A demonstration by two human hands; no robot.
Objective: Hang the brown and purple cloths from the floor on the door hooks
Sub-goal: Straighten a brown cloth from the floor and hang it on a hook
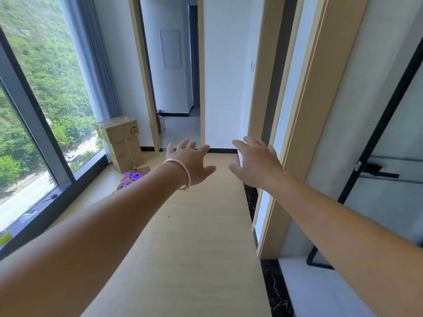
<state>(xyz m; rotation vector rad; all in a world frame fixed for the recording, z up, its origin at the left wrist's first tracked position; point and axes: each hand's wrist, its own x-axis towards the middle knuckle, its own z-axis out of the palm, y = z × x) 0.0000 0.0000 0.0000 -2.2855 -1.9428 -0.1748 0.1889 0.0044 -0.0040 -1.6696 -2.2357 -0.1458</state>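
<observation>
Reaching forward over the pale floor (194, 225) with 2 bare arms. Spreading left hand (191, 162), bracelet (180, 173) at wrist, and right hand (256, 164), fingers wide, holding nothing. Lying beyond, partly hidden by the left forearm: purple cloth (131, 177) atop brown cloth (143, 169), beside cardboard box (122, 145) near window (34, 110).

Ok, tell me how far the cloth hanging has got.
Nothing looks done yet. The purple cloth and brown cloth lie bunched on the floor by the cardboard box, partly hidden behind the left arm. Left hand and right hand are stretched forward, open and empty. Picking up and hanging both remains; no door hooks are in view.
</observation>
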